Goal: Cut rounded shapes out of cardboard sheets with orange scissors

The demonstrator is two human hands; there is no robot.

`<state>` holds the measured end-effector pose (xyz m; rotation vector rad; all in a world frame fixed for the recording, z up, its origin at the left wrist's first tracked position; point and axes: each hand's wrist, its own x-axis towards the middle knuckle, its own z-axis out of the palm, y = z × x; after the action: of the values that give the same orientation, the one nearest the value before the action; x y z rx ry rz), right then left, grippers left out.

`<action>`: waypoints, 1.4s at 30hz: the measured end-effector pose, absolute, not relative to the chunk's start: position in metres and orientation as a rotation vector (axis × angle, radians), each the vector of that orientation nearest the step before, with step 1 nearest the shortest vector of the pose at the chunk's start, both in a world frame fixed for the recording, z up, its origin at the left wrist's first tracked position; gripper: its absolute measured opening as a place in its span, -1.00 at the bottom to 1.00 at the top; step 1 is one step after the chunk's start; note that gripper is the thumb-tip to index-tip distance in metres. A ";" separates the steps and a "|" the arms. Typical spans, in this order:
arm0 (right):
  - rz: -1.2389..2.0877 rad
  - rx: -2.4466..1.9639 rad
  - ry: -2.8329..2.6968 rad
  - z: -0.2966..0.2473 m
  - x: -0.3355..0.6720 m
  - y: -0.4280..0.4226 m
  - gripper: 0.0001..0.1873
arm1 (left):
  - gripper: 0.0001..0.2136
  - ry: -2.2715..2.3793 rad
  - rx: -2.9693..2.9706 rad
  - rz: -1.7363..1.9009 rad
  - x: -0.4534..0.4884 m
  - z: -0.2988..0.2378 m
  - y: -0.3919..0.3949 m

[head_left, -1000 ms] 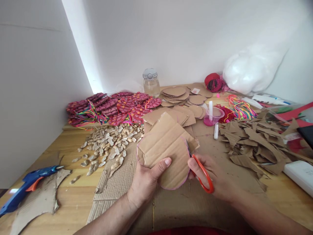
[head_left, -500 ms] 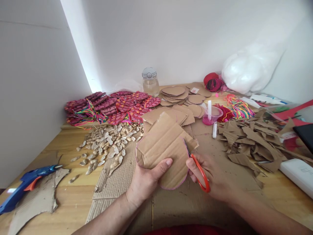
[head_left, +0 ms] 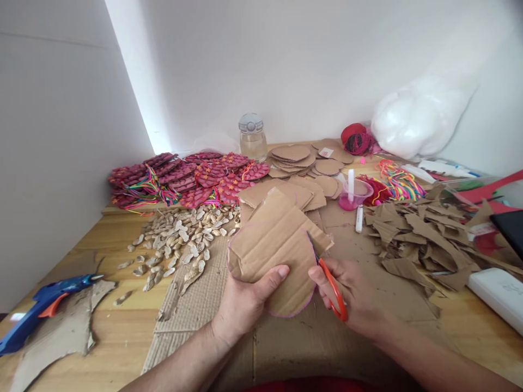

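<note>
My left hand (head_left: 253, 294) grips a piece of brown cardboard (head_left: 273, 234) at its lower left, thumb on top and the other fingers hidden beneath. A purple line curves along the cardboard's edge, and its lower end is rounded. In my right hand (head_left: 347, 288) are orange-handled scissors (head_left: 335, 288), with the thumb and fingers closed about the handles. Their dark blades lie at the cardboard's right side, along the purple line, with a flap of cardboard beyond them. Under both hands lies a large cardboard sheet (head_left: 347, 348).
Peanut shells (head_left: 180, 239) are heaped at left, near a blue glue gun (head_left: 49, 305). Behind are red decorated pieces (head_left: 196, 174), a glass jar (head_left: 252, 141) and stacked cardboard rounds (head_left: 291, 153). Cardboard scraps (head_left: 425, 234), a pink cup (head_left: 354, 193) and a white box (head_left: 498, 294) stand at right.
My right hand and the scissor handles have shifted very slightly, the handles a little to the left. The left hand and the cardboard stay almost in place.
</note>
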<state>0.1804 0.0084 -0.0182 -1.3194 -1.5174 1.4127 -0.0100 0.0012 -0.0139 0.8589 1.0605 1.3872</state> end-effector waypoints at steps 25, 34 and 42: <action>1.540 -1.305 -1.388 -0.016 0.181 0.016 -0.48 | -0.11 0.979 0.746 1.405 -0.007 -0.013 0.001; 1.676 -1.155 -1.457 -0.007 0.184 0.022 -0.31 | -0.22 0.929 0.518 1.293 -0.017 -0.009 0.009; 1.707 -1.107 -1.442 -0.007 0.189 0.024 -0.33 | -0.25 0.943 0.412 1.123 -0.026 -0.013 0.013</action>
<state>0.1886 0.0241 -0.0072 -1.1074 -1.4420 1.7069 -0.0255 0.0127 -0.0126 0.4119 0.9429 1.1234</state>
